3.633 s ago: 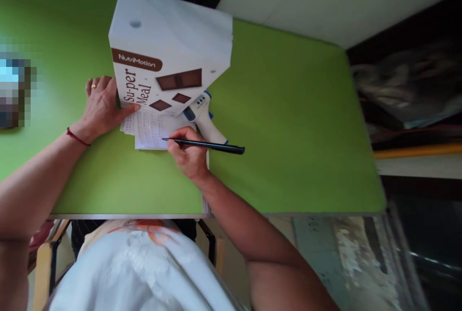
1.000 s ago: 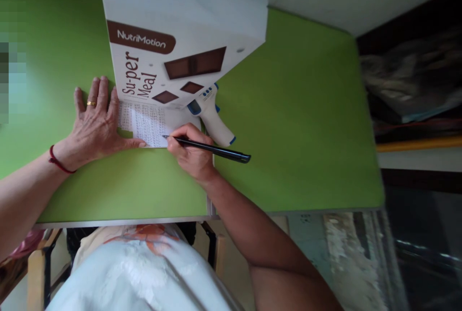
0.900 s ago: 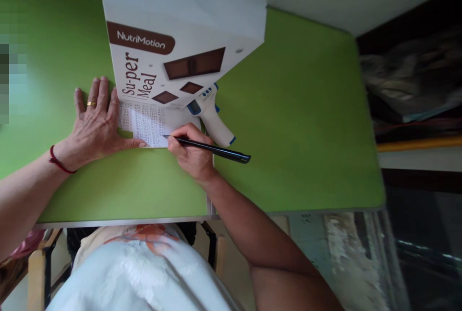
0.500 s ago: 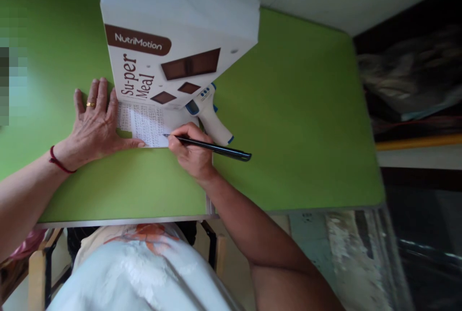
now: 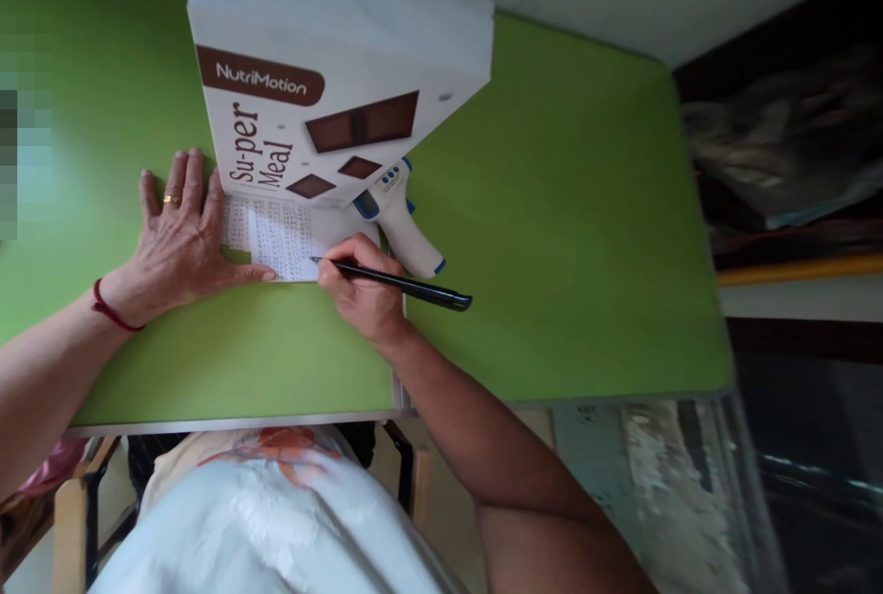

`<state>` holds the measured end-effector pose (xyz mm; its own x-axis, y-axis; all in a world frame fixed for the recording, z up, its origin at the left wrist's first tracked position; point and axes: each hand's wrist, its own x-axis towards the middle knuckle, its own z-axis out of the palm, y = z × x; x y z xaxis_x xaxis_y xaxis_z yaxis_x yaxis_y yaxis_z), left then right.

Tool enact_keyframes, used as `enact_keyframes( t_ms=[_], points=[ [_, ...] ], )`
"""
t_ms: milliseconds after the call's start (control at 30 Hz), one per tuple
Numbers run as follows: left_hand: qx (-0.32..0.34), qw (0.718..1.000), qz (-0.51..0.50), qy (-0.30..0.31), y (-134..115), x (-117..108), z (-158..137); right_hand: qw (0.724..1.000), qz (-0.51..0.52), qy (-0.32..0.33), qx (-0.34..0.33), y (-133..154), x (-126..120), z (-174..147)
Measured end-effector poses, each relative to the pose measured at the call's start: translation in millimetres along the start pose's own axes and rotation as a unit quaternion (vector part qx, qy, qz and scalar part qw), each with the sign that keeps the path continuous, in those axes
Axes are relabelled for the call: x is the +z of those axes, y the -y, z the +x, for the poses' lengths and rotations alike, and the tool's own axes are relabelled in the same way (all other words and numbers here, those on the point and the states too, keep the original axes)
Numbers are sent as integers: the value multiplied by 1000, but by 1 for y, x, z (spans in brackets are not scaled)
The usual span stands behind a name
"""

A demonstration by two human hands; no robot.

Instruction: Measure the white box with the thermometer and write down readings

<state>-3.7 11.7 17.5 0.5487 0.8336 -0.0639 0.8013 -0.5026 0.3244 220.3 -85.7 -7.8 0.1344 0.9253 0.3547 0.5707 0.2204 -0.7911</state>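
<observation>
My right hand (image 5: pixel 364 286) grips a black pen (image 5: pixel 420 289), its tip on a white sheet of paper (image 5: pixel 286 240) with rows of small handwriting. The pen's back end slants out to the right. My left hand (image 5: pixel 183 231) lies flat with fingers spread, its thumb on the paper's lower left edge; a gold ring and a red wrist cord show on it. Just beyond the paper stands a white and brown box (image 5: pixel 331 70) marked "NutriMotion Su-per Meal", which hides part of the sheet. Beside my right hand lies a white and blue infrared thermometer (image 5: pixel 407 226).
A green table (image 5: pixel 566 235) bears all of this, with a metal-trimmed front edge and a seam near my right forearm. A pale wall rises behind. At the right is a dark shelf (image 5: pixel 786 143) holding plastic-wrapped items. Chair parts show below the table.
The pen's back end has dipped slightly and shifted a little left while its tip stays on the paper. My left hand keeps its place; the whole view has shifted slightly.
</observation>
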Motion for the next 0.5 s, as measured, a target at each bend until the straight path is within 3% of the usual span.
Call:
enact_keyframes(
  t_ms=[200,500],
  points=[
    [6,1000,4,3,2,1,0,999,17,-23,-22,-3,1,-2],
    [15,1000,6,-7,5,4,0,999,-9,-34,-1,-6,2,-3]
  ],
)
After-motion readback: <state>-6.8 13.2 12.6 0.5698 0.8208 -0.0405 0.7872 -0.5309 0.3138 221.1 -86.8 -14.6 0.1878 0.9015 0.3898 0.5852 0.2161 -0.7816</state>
